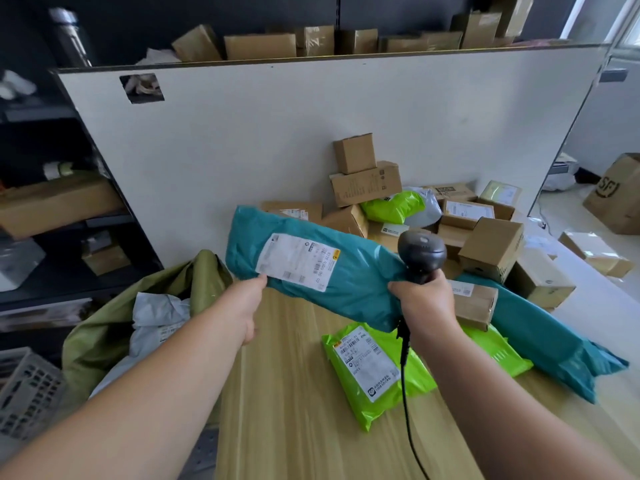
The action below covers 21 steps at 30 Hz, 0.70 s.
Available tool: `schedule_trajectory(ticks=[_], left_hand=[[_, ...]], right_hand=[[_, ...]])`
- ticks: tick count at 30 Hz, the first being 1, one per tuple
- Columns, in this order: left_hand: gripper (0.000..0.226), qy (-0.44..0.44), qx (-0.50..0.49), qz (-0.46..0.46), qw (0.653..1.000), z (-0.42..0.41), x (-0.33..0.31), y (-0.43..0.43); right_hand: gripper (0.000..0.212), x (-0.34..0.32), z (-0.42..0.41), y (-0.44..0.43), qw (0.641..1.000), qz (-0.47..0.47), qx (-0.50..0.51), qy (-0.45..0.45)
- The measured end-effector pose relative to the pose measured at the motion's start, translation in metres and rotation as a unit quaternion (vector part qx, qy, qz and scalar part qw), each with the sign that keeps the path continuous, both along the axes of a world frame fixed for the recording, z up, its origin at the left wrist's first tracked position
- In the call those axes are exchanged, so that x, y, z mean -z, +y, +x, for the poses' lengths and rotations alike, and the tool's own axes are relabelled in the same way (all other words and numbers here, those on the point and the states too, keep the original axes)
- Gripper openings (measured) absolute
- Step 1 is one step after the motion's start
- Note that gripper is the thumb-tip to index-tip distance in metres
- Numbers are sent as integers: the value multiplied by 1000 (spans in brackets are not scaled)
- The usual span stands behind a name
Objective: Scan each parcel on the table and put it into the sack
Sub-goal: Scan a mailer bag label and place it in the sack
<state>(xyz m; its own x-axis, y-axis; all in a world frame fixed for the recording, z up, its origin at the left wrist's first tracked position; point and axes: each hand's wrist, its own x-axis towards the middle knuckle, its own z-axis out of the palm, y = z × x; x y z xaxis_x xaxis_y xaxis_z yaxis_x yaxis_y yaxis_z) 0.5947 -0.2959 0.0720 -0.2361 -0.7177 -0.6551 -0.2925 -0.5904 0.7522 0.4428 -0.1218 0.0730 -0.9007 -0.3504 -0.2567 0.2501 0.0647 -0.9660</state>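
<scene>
**Figure.** We see the long teal plastic mailer parcel point(346, 271) held slantwise above the pale wood-grain bench point(284, 393). Its left end is near the mouth of the olive-green woven sack point(100, 341), which stands beside the bench's left edge.

The left hand point(242, 306) pinches the parcel's near edge just below its white shipping label point(298, 261), thumb on top. The right hand point(424, 299) has its grip curled round the handle of the black corded barcode scanner point(421, 252), which touches the parcel's right part. Whether these fingers also clamp the film we cannot tell.

We judge the parcel light and soft: the film creases and sags, so it would bend if held by one end. The film also looks slick. A hold at both ends, as here, or on the edge near the middle should suit it best, with the label left uncovered and flat.

The label shows barcodes and rows of digits, too blurred for us to read with confidence. A lime-green plastic mailer point(377, 372) on the bench bears a similar label, likewise illegible. Nothing reads clearly on the brown cardboard boxes point(367, 185) heaped at the back. A large carton on the floor point(616, 195) at the right carries the letters "SF".
</scene>
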Motion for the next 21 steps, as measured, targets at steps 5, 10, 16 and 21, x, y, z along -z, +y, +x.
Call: schedule_trajectory(ticks=[5, 10, 16, 21], left_hand=[[96, -259, 101, -509, 815, 10, -5, -3], [117, -197, 452, -388, 779, -4, -27, -1], [121, -150, 533, -183, 812, -12, -17, 8], [60, -118, 530, -135, 829, -6, -4, 10]], right_hand=[[33, -9, -14, 5, 995, 29, -64, 76], [30, -20, -17, 8, 978, 45, -183, 95], [29, -30, -22, 10, 960, 58, -264, 76], [30, -30, -28, 11, 962, 58, -257, 65]])
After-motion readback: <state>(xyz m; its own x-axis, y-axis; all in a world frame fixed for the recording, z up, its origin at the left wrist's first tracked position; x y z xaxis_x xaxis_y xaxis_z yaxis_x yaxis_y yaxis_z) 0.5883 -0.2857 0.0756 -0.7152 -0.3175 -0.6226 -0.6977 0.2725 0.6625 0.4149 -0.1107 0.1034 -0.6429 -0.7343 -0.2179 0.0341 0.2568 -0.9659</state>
